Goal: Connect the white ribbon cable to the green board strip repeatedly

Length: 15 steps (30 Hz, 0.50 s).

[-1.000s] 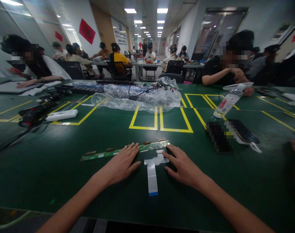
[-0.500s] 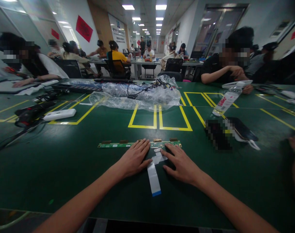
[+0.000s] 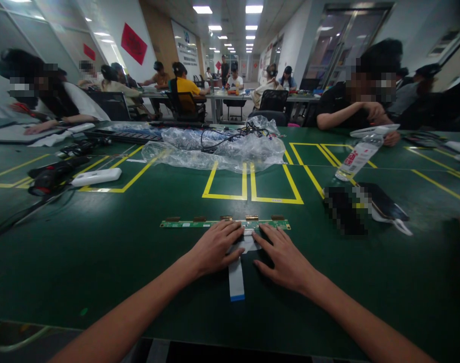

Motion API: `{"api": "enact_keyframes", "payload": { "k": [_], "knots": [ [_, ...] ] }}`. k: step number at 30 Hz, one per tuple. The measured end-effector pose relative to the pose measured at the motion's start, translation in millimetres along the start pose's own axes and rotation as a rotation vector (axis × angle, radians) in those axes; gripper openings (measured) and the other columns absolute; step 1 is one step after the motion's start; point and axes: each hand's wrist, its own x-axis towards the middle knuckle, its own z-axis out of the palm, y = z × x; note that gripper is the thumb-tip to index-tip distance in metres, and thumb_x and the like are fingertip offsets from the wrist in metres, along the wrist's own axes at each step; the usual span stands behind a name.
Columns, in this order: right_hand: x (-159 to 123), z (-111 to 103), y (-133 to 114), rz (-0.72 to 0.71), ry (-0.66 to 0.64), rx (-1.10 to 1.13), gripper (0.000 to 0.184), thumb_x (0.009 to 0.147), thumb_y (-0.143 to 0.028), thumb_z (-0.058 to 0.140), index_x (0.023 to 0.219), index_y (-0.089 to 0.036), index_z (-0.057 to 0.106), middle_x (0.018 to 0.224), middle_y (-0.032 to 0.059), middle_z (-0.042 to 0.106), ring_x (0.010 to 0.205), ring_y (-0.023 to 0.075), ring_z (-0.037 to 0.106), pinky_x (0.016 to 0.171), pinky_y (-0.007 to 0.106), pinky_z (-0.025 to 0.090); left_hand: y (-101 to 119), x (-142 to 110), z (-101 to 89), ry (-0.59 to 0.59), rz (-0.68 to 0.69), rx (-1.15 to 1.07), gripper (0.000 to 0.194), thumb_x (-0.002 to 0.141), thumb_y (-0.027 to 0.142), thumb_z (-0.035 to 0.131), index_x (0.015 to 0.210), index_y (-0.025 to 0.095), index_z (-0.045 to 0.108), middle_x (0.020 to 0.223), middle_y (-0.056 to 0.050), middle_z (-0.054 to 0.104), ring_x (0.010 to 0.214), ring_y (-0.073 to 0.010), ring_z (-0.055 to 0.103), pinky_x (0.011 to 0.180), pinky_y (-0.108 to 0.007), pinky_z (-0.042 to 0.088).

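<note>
A long, narrow green circuit board (image 3: 188, 225) lies crosswise on the table, with small copper-coloured tabs along its far edge. From its near side a white flat ribbon cable (image 3: 236, 282) with a blue end runs toward me, bending partway along. My left hand (image 3: 216, 247) lies with fingers stretched out, their tips at the board's near edge, and its thumb over the cable. On the other side my right hand (image 3: 280, 254) is spread, with fingertips at the board and the index finger beside the cable's connector end. My fingers partly hide the connector area.
Crumpled clear plastic wrap (image 3: 222, 151) with black cables lies farther back. A water bottle (image 3: 360, 157) and a phone (image 3: 383, 201) are at the right. A white device (image 3: 96, 177) sits at the left. Yellow tape (image 3: 277, 200) marks the green tabletop; co-workers sit across it.
The board has shifted slightly to the right. The cable's blue end has swung a little left, so the cable hangs straighter toward me. My left hand has moved slightly right.
</note>
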Motion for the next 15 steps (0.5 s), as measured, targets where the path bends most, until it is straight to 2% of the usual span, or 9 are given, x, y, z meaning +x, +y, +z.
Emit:
{"api": "enact_keyframes", "payload": {
  "k": [4,15],
  "knots": [
    [-0.5,0.8,2.3,-0.018,0.023,-0.022,0.07,0.092,-0.048,0.059,0.154,-0.02,0.041,0.162,0.0185,0.03,0.15,0.0347,0.023,0.12,0.057,0.019,0.6,-1.5,-2.2,0.037,0.039,-0.025,0.048,0.099,0.044,0.049,0.141,0.02,0.055,0.148,-0.013,0.052,0.139,-0.0302,0.047,0.113,-0.049,0.041],
    [0.1,-2.9,9.5,-0.039,0.034,-0.027,0.065,0.096,-0.051,0.052,0.152,-0.019,0.043,0.16,0.0166,0.035,0.148,0.0328,0.03,0.12,0.055,0.023,1.9,-1.0,-1.9,0.019,0.037,0.0,0.052,0.099,0.045,0.048,0.143,0.017,0.054,0.148,-0.016,0.052,0.139,-0.0323,0.047,0.112,-0.051,0.043]
  ]
}}
